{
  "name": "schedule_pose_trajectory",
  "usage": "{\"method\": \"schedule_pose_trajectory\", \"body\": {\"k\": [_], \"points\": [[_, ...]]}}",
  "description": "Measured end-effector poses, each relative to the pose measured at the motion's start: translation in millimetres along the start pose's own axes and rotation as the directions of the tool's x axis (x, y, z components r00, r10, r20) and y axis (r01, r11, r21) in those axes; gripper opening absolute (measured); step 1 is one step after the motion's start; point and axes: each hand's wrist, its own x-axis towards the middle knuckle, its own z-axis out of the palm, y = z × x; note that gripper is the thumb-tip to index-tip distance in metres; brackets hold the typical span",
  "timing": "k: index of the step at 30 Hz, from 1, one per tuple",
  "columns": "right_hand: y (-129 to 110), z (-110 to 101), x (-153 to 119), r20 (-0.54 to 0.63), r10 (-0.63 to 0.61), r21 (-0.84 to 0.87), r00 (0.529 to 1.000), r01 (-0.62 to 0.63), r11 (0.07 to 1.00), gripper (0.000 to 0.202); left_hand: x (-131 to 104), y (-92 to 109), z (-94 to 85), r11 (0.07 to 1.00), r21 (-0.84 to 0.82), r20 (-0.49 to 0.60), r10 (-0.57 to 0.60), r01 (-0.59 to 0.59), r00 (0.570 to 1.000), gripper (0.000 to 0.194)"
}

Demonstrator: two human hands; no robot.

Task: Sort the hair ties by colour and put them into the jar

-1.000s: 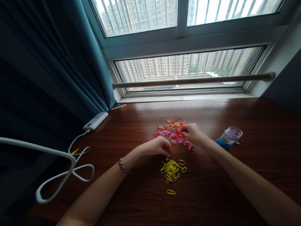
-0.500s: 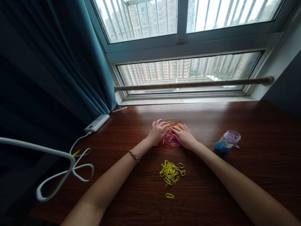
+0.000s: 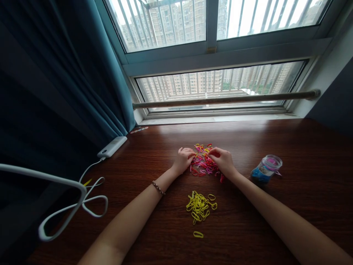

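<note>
A loose pile of pink, red, orange and yellow rubber bands (image 3: pixel 203 166) lies on the dark wooden table. At its left edge rests my left hand (image 3: pixel 183 161), fingers curled and thumb close to the fingertips; what they hold is too small to make out. From the right, my right hand (image 3: pixel 224 161) reaches over the pile, thumb and forefinger pinched on what looks like a rubber band. Nearer to me is a heap of yellow rubber bands (image 3: pixel 199 207), with one single yellow band (image 3: pixel 198 234) apart from it.
On the right, an uncapped clear jar (image 3: pixel 266 169) with a blue label stands beyond my right forearm. To the left are a white power strip (image 3: pixel 112 147) and its looped white cable (image 3: pixel 62 177). A blue curtain (image 3: pixel 110 84) and a barred window (image 3: pixel 220 82) border the table.
My hands have drawn apart and uncovered more of the mixed pile. The right hand went from lying spread over the bands to a pinch; the left fingers curled in at the edge.
</note>
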Motion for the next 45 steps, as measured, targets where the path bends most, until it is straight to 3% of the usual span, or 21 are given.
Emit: {"method": "schedule_pose_trajectory", "body": {"k": [5,9,11,13,15,16,17,18,20,21,22,23,25,27,30,32,34,38,39,41,45], "points": [[-3.3,1.3,1.2,0.019,0.100,0.170,0.995,-0.101,0.980,0.019,1.2,-4.3,-2.3,0.991,-0.129,-0.078,-0.056,0.046,0.995,0.008],[-10.3,-1.8,4.1,0.309,0.135,0.363,0.941,-0.248,0.898,0.027,0.6,-4.9,-1.8,0.975,-0.210,-0.116,-0.100,0.074,0.988,0.010],[-17.2,-6.3,2.5,0.557,0.094,0.365,0.825,-0.345,0.865,0.029,0.5,-4.5,-1.1,0.966,-0.245,-0.118,-0.113,0.082,0.986,0.017],[-25.2,-10.4,-1.2,0.789,0.013,0.308,0.615,-0.413,0.857,0.029,0.7,-3.6,-1.1,0.958,-0.274,-0.120,-0.122,0.085,0.985,0.027],[-32.0,-11.7,-5.6,0.922,-0.062,0.233,0.383,-0.418,0.878,0.029,1.5,-2.5,-2.5,0.954,-0.289,-0.131,-0.116,0.074,0.985,0.030],[-34.3,-10.9,-7.2,0.943,-0.077,0.207,0.323,-0.392,0.896,0.030,2.2,-1.9,-3.9,0.955,-0.290,-0.141,-0.109,0.064,0.984,0.027],[-35.5,-9.2,-8.1,0.938,-0.070,0.194,0.339,-0.347,0.918,0.030,3.0,-1.2,-5.9,0.956,-0.289,-0.150,-0.103,0.056,0.983,0.022],[-35.4,-7.0,-8.3,0.900,-0.047,0.185,0.433,-0.282,0.941,0.031,4.1,-0.5,-8.3,0.956,-0.289,-0.153,-0.100,0.052,0.983,0.017],[-31.9,-2.1,-6.2,0.674,-0.019,0.125,0.739,-0.088,0.988,0.031,6.6,1.7,-14.5,0.949,-0.311,-0.128,-0.102,0.058,0.987,0.009],[-28.6,0.1,-4.3,0.514,-0.043,0.052,0.857,0.019,0.998,0.029,7.8,3.3,-17.9,0.938,-0.341,-0.081,-0.100,0.066,0.992,0.007],[-24.5,1.7,-2.3,0.374,-0.091,-0.040,0.923,0.114,0.993,0.027,8.8,5.5,-21.2,0.921,-0.381,-0.005,-0.090,0.081,0.996,0.007],[-20.1,3.0,-0.4,0.285,-0.152,-0.136,0.946,0.197,0.971,0.025,9.3,8.3,-24.3,0.900,-0.424,0.099,-0.066,0.102,0.993,0.007],[-10.9,4.8,2.2,0.255,-0.245,-0.289,0.935,0.316,0.904,0.024,9.1,15.6,-29.2,0.861,-0.487,0.328,0.025,0.146,0.944,0.011],[-3.1,6.4,2.7,0.302,-0.264,-0.390,0.916,0.372,0.843,0.026,7.1,24.8,-32.0,0.836,-0.517,0.507,0.127,0.183,0.852,0.015],[4.0,9.2,1.3,0.352,-0.232,-0.480,0.907,0.388,0.787,0.029,3.2,37.8,-33.4,0.811,-0.529,0.657,0.204,0.251,0.726,0.023],[6.2,10.7,0.4,0.368,-0.222,-0.503,0.903,0.395,0.769,0.031,2.0,42.1,-33.4,0.815,-0.501,0.714,0.198,0.292,0.671,0.029],[7.4,11.6,0.1,0.380,-0.228,-0.505,0.896,0.407,0.761,0.031,2.5,40.6,-32.9,0.854,-0.453,0.701,0.164,0.255,0.694,0.029],[9.5,12.1,0.4,0.375,-0.268,-0.458,0.888,0.428,0.779,0.031,5.8,22.9,-27.3,0.963,-0.263,0.385,0.052,0.055,0.922,0.026],[10.0,12.2,0.5,0.356,-0.282,-0.440,0.891,0.426,0.790,0.031,6.5,17.3,-24.9,0.981,-0.194,0.293,0.040,0.018,0.955,0.024],[10.9,12.4,1.2,0.305,-0.309,-0.388,0.901,0.414,0.823,0.030,7.2,7.5,-19.7,0.996,-0.074,0.189,0.065,-0.051,0.980,0.021],[10.7,11.3,4.4,0.153,-0.315,-0.169,0.937,0.339,0.926,0.028,5.1,-1.8,-12.3,0.987,0.063,0.204,0.130,-0.145,0.970,0.027]]}}
